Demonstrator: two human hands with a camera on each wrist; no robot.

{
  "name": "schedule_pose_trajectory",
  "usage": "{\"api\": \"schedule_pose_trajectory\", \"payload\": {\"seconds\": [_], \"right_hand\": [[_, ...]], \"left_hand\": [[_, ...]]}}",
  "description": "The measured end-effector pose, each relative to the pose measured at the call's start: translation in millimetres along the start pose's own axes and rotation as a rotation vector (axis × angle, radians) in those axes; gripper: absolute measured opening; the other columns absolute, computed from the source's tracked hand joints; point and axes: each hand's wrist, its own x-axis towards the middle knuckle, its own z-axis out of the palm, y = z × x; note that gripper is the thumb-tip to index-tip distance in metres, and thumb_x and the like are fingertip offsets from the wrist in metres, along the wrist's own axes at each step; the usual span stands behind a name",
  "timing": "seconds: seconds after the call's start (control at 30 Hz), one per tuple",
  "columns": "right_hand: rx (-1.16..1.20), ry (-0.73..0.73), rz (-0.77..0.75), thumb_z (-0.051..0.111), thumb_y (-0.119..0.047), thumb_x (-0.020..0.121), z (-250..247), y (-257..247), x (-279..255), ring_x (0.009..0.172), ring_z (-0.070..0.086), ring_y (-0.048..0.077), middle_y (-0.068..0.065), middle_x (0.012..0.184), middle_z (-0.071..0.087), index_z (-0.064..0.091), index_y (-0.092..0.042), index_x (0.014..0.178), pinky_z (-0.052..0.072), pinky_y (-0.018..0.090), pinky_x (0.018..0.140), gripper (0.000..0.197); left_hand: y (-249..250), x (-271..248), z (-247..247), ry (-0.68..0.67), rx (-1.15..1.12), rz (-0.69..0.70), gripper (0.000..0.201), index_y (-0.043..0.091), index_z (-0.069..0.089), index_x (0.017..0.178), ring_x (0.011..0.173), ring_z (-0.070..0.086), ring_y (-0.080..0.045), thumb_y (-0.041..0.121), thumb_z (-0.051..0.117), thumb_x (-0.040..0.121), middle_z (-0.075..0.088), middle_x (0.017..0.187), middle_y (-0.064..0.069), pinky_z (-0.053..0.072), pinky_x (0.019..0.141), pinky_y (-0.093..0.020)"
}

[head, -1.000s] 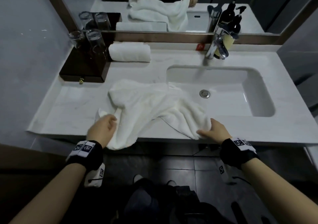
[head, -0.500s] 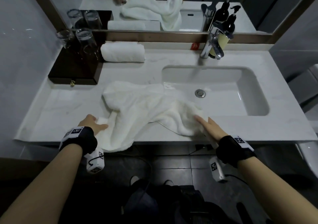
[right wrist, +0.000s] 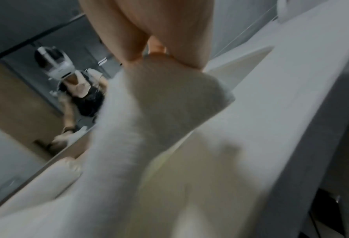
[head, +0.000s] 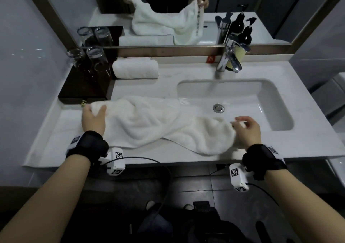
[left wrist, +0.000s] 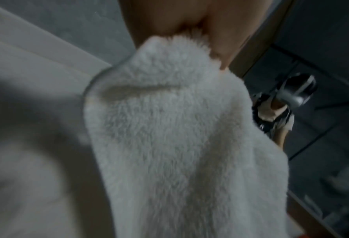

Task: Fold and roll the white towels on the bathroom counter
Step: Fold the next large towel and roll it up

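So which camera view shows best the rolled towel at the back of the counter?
The head view: the rolled towel lies whole beside the dark tray, under the mirror. The left wrist and right wrist views are filled by the loose towel that the hands grip; I cannot make out the rolled one in either.

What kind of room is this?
Most likely a hotel bathroom. There is a white sink with a chrome tap, a big mirror behind it, and a neatly rolled towel beside two drinking glasses.
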Motion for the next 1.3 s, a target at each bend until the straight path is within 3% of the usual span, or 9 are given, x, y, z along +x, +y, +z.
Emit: {"api": "schedule_pose_trajectory", "payload": {"seconds": [0.07,0.17,0.27,0.43,0.53,0.77,0.87,1.03,1.3], "right_hand": [[0.029,0.174,-0.042,0.062,-0.004,0.08,-21,-3,11,0.089,0.056,0.021,0.004,0.092,0.06,0.06,-0.018,0.083,0.042,0.029,0.082,0.015],[-0.022,0.292,-0.018,0.061,-0.005,0.081,-45,10,12,0.1,0.058,0.027,0.012,0.098,0.065,0.058,-0.019,0.079,0.042,0.034,0.094,0.015],[-0.2,0.272,0.027,0.06,-0.004,0.082,-60,43,0,0.101,0.058,0.034,0.02,0.101,0.066,0.062,-0.005,0.089,0.041,0.034,0.09,0.007],[-0.43,0.146,0.062,0.057,-0.001,0.083,-73,86,-16,0.094,0.059,0.04,0.024,0.096,0.066,0.063,-0.004,0.09,0.041,0.037,0.077,0.009],[-0.522,0.072,0.05,0.052,0.003,0.082,-69,85,-15,0.092,0.058,0.042,0.029,0.1,0.062,0.066,-0.004,0.094,0.043,0.038,0.078,0.019],[-0.735,0.012,-0.009,0.059,-0.01,0.083,-54,56,-18,0.135,0.024,0.037,0.019,0.145,0.033,0.06,-0.007,0.116,0.027,0.05,0.108,0.032],[-0.721,-0.054,-0.136,0.059,-0.018,0.088,-40,37,-13,0.138,0.023,0.036,0.02,0.146,0.032,0.059,-0.006,0.119,0.024,0.049,0.11,0.033],[-0.734,-0.342,-0.297,0.06,-0.007,0.081,17,0,-9,0.131,0.031,0.035,0.017,0.138,0.042,0.055,-0.008,0.123,0.031,0.044,0.106,0.042],[-0.697,-0.696,-0.32,0.054,-0.01,0.09,120,-67,4,0.125,0.043,0.03,0.015,0.134,0.047,0.049,-0.007,0.13,0.027,0.027,0.102,0.041]], "left_hand": [[14,13,-14,0.173,-0.093,0.023,0.017,0.02,0.042,0.094,0.093,0.045,-0.015,0.027,0.057,0.09,0.048,0.103,-0.005,0.039,0.088,-0.028],[0,20,-33,0.291,-0.134,-0.071,0.028,0.013,0.048,0.112,0.114,0.051,-0.024,0.028,0.056,0.09,0.052,0.126,-0.015,0.038,0.094,-0.026],[-42,3,-46,0.22,0.086,-0.266,0.049,0.0,0.042,0.129,0.123,0.047,-0.032,0.025,0.058,0.09,0.047,0.135,-0.02,0.037,0.1,-0.037],[-110,-27,-65,-0.013,0.367,-0.42,0.047,-0.007,0.05,0.119,0.111,0.055,-0.042,0.009,0.069,0.079,0.057,0.121,-0.03,0.044,0.094,-0.047],[-117,-34,-63,-0.072,0.4,-0.377,0.051,-0.003,0.048,0.119,0.112,0.053,-0.041,0.001,0.072,0.074,0.054,0.123,-0.027,0.042,0.094,-0.045],[-101,-44,-56,-0.049,0.698,-0.274,0.057,0.008,0.048,0.125,0.126,0.035,-0.04,0.018,0.07,0.074,0.04,0.136,-0.022,0.028,0.107,-0.051],[-84,-45,-44,-0.071,0.766,-0.082,0.051,0.012,0.05,0.125,0.126,0.036,-0.038,0.019,0.066,0.077,0.041,0.137,-0.017,0.026,0.106,-0.05],[-44,-29,-3,-0.238,0.725,0.149,0.038,0.018,0.054,0.121,0.125,0.038,-0.033,0.018,0.061,0.083,0.047,0.133,-0.011,0.027,0.105,-0.044],[5,31,61,-0.58,0.722,0.271,0.037,0.016,0.046,0.128,0.123,0.045,-0.029,0.017,0.049,0.092,0.041,0.137,-0.008,0.037,0.101,-0.041]]}}
